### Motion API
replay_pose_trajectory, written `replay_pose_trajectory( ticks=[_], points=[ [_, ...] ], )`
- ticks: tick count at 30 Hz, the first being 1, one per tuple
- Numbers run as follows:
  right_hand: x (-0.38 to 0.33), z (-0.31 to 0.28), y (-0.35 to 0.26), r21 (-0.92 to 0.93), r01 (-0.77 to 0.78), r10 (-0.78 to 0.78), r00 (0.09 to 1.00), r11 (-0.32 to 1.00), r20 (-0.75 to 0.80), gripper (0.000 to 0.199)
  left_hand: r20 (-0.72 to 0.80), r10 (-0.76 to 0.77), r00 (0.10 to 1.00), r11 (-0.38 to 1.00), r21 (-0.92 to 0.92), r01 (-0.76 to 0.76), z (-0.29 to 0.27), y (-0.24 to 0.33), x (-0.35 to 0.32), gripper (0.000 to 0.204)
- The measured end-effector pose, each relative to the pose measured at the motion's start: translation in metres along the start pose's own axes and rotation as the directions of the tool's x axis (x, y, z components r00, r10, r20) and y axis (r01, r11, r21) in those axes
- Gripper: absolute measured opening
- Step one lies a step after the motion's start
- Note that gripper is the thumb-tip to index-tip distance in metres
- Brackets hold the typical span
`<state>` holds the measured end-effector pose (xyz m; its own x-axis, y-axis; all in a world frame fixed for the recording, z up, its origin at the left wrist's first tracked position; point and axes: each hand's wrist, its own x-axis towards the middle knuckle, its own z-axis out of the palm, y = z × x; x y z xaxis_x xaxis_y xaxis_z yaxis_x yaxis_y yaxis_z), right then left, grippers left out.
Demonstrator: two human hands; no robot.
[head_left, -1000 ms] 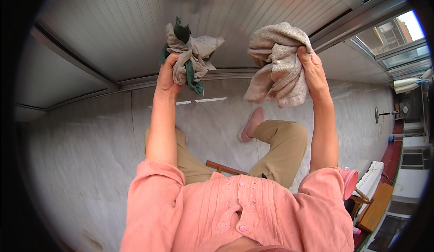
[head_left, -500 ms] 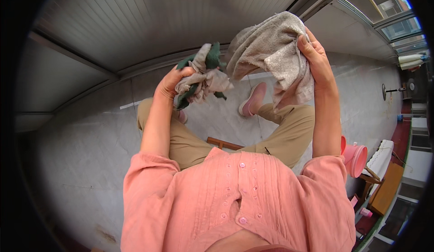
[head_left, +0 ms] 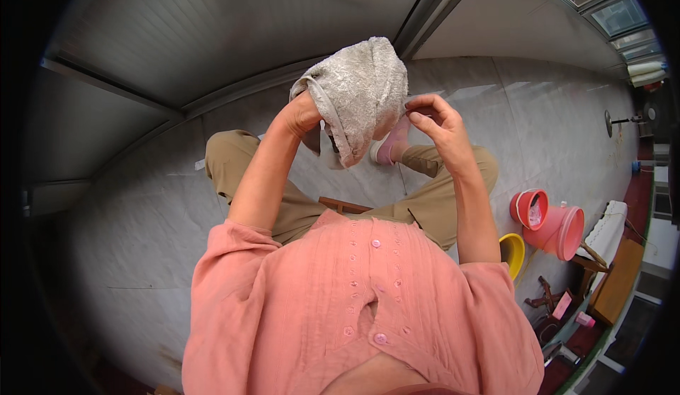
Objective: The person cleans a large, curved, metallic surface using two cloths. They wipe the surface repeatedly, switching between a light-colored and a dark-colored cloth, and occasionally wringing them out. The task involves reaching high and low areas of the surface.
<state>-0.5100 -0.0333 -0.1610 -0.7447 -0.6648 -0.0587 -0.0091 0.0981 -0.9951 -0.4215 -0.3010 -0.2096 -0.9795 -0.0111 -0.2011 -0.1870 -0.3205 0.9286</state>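
Note:
A worn grey towel (head_left: 365, 94) is draped in a bunch over my left hand (head_left: 303, 115), in front of my knees. My left fingers go in under its fold and are mostly hidden. Below the fold a bit of another cloth (head_left: 329, 151) shows, pale with a dark patch. Just off the towel's right edge, my right hand (head_left: 443, 132) has its fingers curved and its thumb a little apart from them. I see nothing held in it.
A ribbed grey panel wall (head_left: 241, 34) with a metal frame rises ahead. At my right stand a small red bucket (head_left: 516, 211), a larger pink bucket (head_left: 549, 233) and a yellow basin (head_left: 513, 252). Beyond them is a wooden bench (head_left: 615, 282). A wooden stool edge (head_left: 343, 205) shows between my legs.
The towel has moved left from my right hand and now covers my left hand and the green and grey rags it held. My right hand has let go of it and come down.

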Motion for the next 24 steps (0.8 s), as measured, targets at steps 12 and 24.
replay_pose_trajectory(
  ticks=[12,24],
  points=[
    [0.014,0.012,0.008,0.319,-0.199,0.145,0.972,0.927,0.184,0.018,-0.059,0.081,0.995,0.078,0.996,0.053,0.047,0.073,-0.03,0.067],
    [0.054,0.012,0.035,0.369,-0.33,0.256,0.938,0.869,0.236,0.028,0.009,0.005,1.0,0.509,0.861,-0.01,0.027,0.078,-0.037,0.059]
  ],
)
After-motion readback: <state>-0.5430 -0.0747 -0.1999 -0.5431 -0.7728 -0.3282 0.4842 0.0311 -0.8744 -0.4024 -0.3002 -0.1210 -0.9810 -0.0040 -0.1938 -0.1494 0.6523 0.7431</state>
